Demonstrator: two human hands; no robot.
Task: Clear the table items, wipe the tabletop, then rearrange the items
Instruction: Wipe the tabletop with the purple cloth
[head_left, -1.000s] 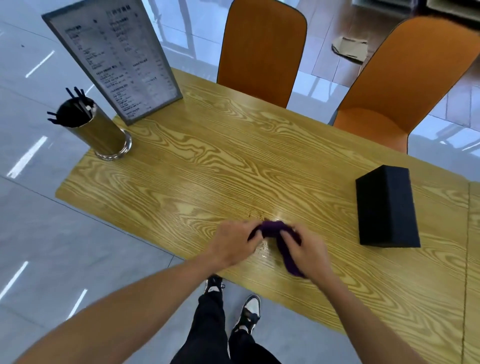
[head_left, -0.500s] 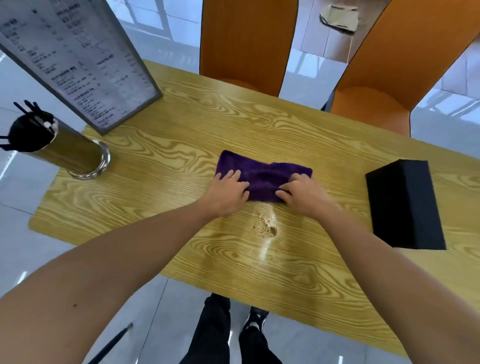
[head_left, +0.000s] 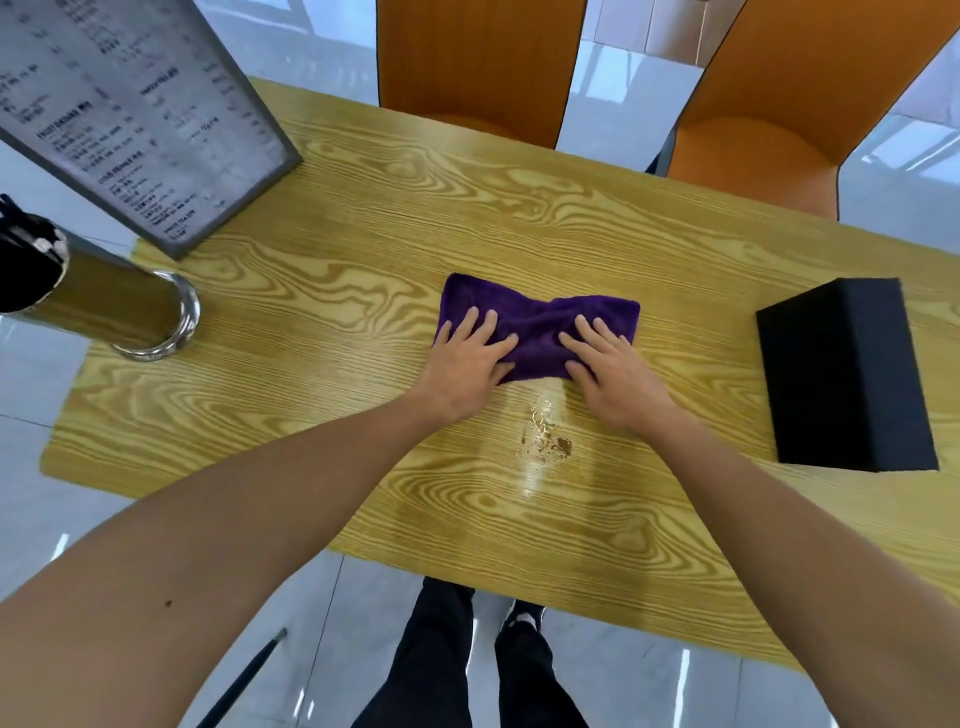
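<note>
Two legs in dark trousers (head_left: 441, 660) are seen nearest, standing at the near edge of the counter (head_left: 291, 415). A little farther in, a small patch of brown crumbs and wet spill (head_left: 548, 441) is seen on the wood. It lies just on the near side of both hands, about midway between them, and neither hand is clearly closer.

Just past the spill, the purple cloth (head_left: 535, 325) is laid flat. Its long side runs left to right. The left hand (head_left: 467, 358) is pressed on its left part and the right hand (head_left: 608, 366) on its right part. Each grip is spread flat with the fingers apart, and nothing is pinched.

The mess is not under the cloth yet. So the cloth probably has to be pulled straight back toward the body to cover it. With the long side turned across, the whole patch could be swept in one pull.

Well apart on the right, a black box (head_left: 852, 374) is standing. On the far left a metal holder (head_left: 119, 312) is seen, and behind it a menu stand (head_left: 130, 109). These things are not cleared away yet. Farthest off, two orange chairs (head_left: 478, 67) are pushed up to the far edge.
</note>
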